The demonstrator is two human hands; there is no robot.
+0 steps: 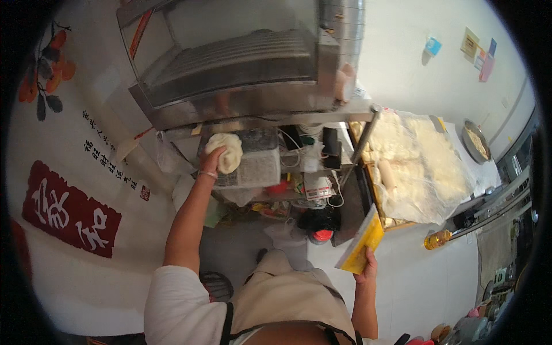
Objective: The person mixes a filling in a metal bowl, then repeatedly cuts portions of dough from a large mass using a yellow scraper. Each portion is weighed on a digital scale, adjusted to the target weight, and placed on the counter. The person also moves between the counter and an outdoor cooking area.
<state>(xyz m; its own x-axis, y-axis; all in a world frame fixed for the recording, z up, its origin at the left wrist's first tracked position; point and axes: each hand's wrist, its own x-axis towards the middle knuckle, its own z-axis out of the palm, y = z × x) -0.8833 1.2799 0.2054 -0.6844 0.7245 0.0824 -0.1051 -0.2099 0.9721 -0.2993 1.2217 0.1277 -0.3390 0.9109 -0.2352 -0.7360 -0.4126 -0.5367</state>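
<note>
In my left hand (211, 160) is a lump of pale dough (228, 153), held over a floury, translucent plastic container (261, 167) on the shelf below the glass-fronted cabinet. At the lower right my right hand (366, 267) grips a flat, yellow dough scraper or board (362, 243) by its lower end, its pale edge facing left. Beyond that hand, a wooden tray (373, 189) holds pale dough pieces (435, 159) under clear plastic film. A rolling pin (387, 176) lies on the film.
A steel cabinet with glass (233, 101) stands at the top, above the shelf. Cables and a box (318, 186) crowd the shelf's right part. A metal bowl (476, 141) and an oil bottle (437, 239) are at the right. A black bag (317, 219) sits below.
</note>
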